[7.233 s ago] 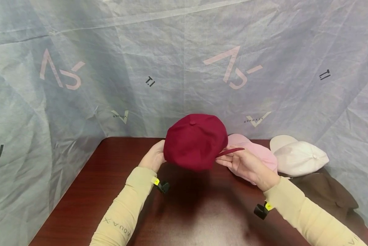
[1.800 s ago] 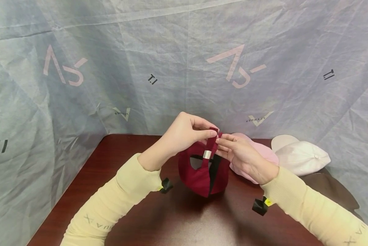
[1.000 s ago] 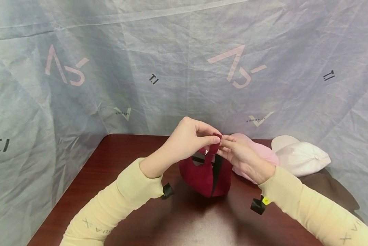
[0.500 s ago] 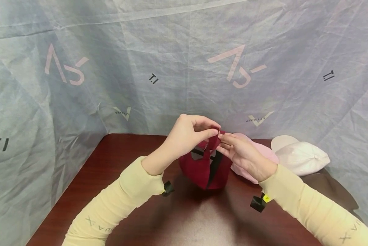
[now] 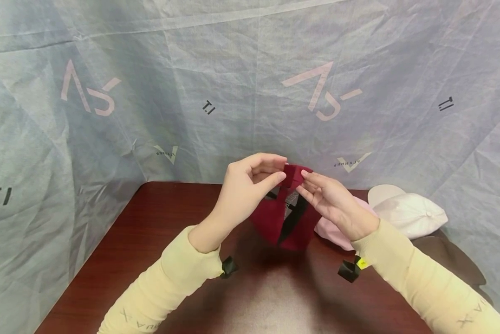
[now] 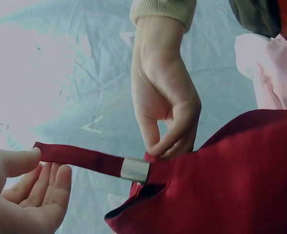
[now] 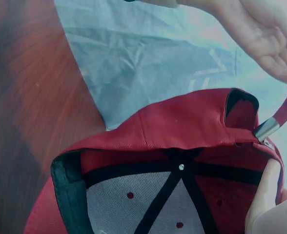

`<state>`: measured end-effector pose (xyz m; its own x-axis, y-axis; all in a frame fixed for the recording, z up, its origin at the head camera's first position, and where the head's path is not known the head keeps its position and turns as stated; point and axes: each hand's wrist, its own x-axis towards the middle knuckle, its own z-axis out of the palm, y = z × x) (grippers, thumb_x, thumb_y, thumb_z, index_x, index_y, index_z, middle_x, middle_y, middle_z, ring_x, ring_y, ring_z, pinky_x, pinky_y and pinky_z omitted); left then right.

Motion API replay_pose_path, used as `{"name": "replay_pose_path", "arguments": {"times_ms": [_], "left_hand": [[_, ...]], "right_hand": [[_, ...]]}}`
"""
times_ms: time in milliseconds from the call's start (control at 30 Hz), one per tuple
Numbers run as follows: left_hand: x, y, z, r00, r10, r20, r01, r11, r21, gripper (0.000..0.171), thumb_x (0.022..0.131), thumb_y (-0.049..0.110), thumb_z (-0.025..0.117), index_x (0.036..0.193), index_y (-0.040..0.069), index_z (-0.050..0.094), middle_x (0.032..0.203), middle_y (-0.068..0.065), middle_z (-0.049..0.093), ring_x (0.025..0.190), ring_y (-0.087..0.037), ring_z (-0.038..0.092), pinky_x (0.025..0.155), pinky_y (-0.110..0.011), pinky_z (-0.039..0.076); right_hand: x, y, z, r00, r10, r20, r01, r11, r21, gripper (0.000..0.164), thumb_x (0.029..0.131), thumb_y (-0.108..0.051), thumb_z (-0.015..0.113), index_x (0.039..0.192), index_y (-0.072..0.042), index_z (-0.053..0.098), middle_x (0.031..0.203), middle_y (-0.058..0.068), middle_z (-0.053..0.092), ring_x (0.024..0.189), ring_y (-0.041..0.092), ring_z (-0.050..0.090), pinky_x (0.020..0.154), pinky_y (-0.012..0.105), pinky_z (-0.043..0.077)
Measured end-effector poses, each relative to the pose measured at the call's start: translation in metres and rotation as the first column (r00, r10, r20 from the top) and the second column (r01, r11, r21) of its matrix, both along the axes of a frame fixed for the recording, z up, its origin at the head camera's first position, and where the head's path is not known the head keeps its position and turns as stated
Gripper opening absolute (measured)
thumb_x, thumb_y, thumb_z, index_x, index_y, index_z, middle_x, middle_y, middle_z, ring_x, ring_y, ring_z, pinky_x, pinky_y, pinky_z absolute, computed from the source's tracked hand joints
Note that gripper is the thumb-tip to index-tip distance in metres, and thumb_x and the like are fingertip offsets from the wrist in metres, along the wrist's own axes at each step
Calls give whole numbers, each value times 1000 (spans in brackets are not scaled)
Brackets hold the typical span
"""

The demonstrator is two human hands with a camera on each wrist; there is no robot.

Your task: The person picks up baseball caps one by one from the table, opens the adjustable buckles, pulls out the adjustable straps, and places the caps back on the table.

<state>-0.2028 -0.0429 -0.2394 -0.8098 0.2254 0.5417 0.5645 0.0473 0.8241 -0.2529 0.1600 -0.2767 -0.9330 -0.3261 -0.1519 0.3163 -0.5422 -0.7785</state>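
Note:
A dark red baseball cap hangs over the table between both hands, its inside and black seam tape facing up in the right wrist view. At its back is an arched opening with a strap run through a silver metal buckle. My left hand has its thumb and fingertips at the strap's free end, which stretches out from the buckle. With the thumb inside the rim, my right hand grips the cap's band beside the buckle. Much of the crown is hidden in the head view.
A pink cap lies just behind the right hand. Farther right are a white cap and a dark brown cap. A grey cloth backdrop closes off the back and sides of the reddish wooden table.
The cap was first held crown up, then turned with its back strap up. Over the last second the strap has tilted, the cap has risen slightly and the left fingers have spread.

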Motion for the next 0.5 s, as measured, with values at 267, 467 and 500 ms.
{"name": "replay_pose_path", "arguments": {"times_ms": [267, 467, 500], "left_hand": [[11, 0, -13, 999, 15, -32, -8, 982, 190, 28, 84, 2, 68, 111, -2, 64, 105, -15, 68, 95, -27, 65, 83, -31, 55], [15, 4, -29, 995, 75, -71, -45, 935, 353, 28, 84, -4, 66, 112, -5, 61, 109, -22, 63, 98, -28, 64, 85, -33, 54], [15, 6, -33, 996, 68, -58, -42, 927, 374, 27, 85, -4, 66, 112, -6, 61, 108, -23, 63, 97, -30, 64, 85, -33, 54]], "right_hand": [[-4, -3, 4, 999, -27, 35, 30, 995, -100, 9, 95, -5, 52, 100, -3, 60, 95, 5, 68, 90, 12, 64, 79, 23, 54], [-4, -6, 9, 995, -69, 74, 82, 979, -187, 6, 94, -2, 53, 91, -1, 59, 91, 6, 66, 87, 14, 63, 79, 26, 55], [-4, -7, 9, 994, -78, 81, 93, 977, -194, 5, 93, -2, 54, 91, -1, 58, 90, 6, 66, 86, 14, 63, 79, 26, 55]]}}
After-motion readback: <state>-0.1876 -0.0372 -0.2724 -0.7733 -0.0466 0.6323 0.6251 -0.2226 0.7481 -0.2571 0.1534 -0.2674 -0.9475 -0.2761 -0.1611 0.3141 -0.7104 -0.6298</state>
